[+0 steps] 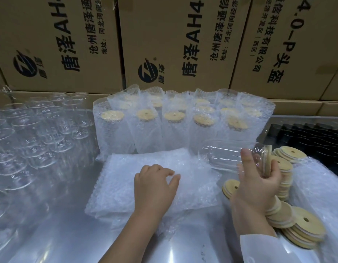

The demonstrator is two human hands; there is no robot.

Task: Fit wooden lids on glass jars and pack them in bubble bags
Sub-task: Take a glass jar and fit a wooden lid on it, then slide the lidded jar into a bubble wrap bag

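My right hand (256, 188) grips a clear glass jar (227, 155) with a wooden lid (267, 160) on its mouth. The jar lies on its side in the air, base pointing left. My left hand (155, 184) rests with curled fingers on the top sheet of a stack of flat bubble bags (149, 188) in the middle of the table; whether it pinches the sheet I cannot tell. Loose wooden lids (289, 221) with centre holes are piled under and right of my right hand.
Several lidded jars in bubble bags (183, 120) stand in rows behind the stack. Several bare glass jars (35, 133) crowd the left. Cardboard boxes (164, 40) form a wall at the back. A dark tray (312, 141) sits at the right.
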